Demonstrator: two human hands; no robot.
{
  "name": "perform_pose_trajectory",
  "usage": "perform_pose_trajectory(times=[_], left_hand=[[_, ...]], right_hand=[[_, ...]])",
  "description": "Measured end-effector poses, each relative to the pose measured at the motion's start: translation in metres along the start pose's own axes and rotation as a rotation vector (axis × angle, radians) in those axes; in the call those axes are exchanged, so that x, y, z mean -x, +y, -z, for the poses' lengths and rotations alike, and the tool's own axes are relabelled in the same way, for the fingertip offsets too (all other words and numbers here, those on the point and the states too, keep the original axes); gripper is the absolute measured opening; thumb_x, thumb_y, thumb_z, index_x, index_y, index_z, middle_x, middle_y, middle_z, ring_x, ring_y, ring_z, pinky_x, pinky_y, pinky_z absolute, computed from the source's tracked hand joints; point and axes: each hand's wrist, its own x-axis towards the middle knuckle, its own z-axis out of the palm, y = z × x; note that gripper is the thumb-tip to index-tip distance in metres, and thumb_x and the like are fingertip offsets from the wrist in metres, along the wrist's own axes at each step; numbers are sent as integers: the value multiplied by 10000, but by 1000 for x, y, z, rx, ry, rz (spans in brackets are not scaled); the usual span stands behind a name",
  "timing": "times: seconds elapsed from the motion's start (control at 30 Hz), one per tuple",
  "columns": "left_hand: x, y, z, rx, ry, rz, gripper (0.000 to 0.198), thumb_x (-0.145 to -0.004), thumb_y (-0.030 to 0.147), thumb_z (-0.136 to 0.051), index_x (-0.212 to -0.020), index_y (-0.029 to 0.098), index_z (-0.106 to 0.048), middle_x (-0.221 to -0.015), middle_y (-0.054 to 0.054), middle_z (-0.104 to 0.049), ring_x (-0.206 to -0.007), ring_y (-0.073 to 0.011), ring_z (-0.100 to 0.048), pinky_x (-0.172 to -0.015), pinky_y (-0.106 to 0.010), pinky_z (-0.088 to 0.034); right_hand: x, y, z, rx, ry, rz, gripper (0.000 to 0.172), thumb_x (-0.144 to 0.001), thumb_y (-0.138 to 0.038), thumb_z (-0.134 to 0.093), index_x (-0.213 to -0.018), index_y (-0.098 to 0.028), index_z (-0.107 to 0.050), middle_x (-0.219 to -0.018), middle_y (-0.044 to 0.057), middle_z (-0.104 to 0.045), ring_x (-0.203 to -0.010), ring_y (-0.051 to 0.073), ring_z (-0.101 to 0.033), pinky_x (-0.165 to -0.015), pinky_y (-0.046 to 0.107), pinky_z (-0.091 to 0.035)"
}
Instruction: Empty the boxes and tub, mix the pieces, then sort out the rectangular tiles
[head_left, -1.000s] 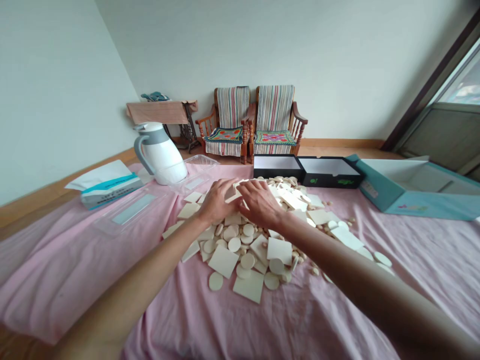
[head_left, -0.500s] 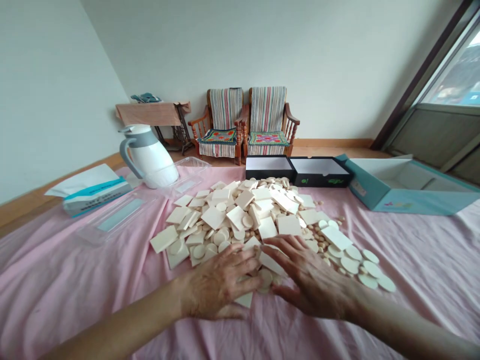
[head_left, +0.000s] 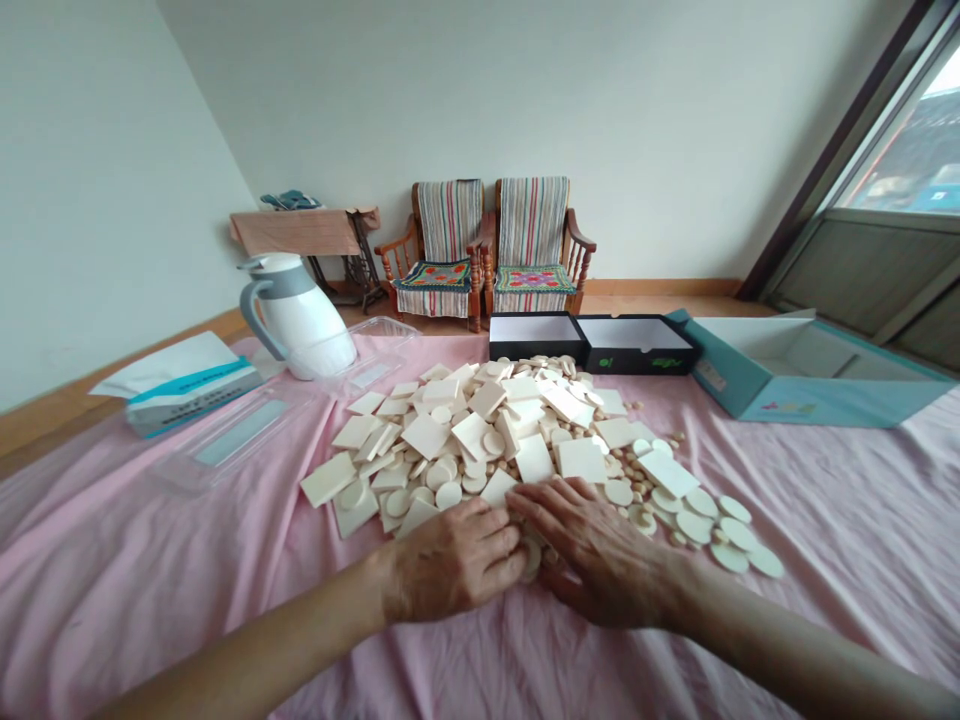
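Item: L hand (head_left: 454, 560), fingers narrow, grip unclear, at edge of cream tile-and-disc pile (head_left: 465, 440); R hand (head_left: 600, 555), fingers wide, flat on pile; pink cloth (head_left: 150, 570) beneath.

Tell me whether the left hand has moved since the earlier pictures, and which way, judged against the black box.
Yes: the left hand has drawn back from the black box, toward the person, to the near edge of the pile of cream squares and discs.

wall (head_left: 525, 110): pale | floor (head_left: 660, 304): wooden | two striped armchairs (head_left: 450, 225) | window (head_left: 915, 150): right
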Motion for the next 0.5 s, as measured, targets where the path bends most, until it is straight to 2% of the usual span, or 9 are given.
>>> perform_pose_trajectory(times=[0.13, 0.23, 0.33, 0.43, 0.5], left_hand=[[-4, -5, -5, 10, -19, 56, 153, -957, 207, -482, -1036, 161, -604, -987, -60, -642, -967, -177, -581, -860, -323, -462], [-6, -5, -8, -50, 14, 12, 150, -957, 224, -485, -1026, 161, -602, -934, -58, -643, -901, -174, -586, -760, -316, -468], [-8, -4, -10, -95, 78, -25, 153, -950, 183, -487, -1049, 149, -598, -902, -58, -650, -847, -158, -585, -707, -306, -461], [-12, -5, -13, -95, 122, 8, 150, -950, 176, -483, -1049, 126, -583, -862, -52, -640, -794, -150, -576, -669, -299, -456], [-15, -7, -15, -83, 113, 55, 94, -943, 175, -485, -959, 143, -572, -803, -32, -609, -734, -151, -558, -615, -297, -438]], right_hand=[[-4, 7, -2, 32, -2, 25, 572, -853, -326, -614, -1358, -162, -404, -1285, 134, -542, -1136, 270, -482, -949, 441, -407], [-5, 10, -4, 52, 0, 86, 396, -889, -293, -592, -1247, -159, -489, -1180, 112, -586, -1053, 242, -515, -893, 383, -441], [-4, 12, -9, 97, 45, 130, 186, -958, -225, -473, -1115, -152, -540, -1061, 100, -605, -947, 213, -526, -834, 351, -444], [-6, 15, -15, 136, 110, 93, 120, -965, -204, -456, -1014, -157, -555, -941, 74, -600, -851, 198, -505, -776, 342, -425], [-9, 17, -18, 155, 147, 66, 81, -950, -211, -491, -954, -166, -559, -880, 55, -584, -801, 193, -481, -745, 339, -409]])
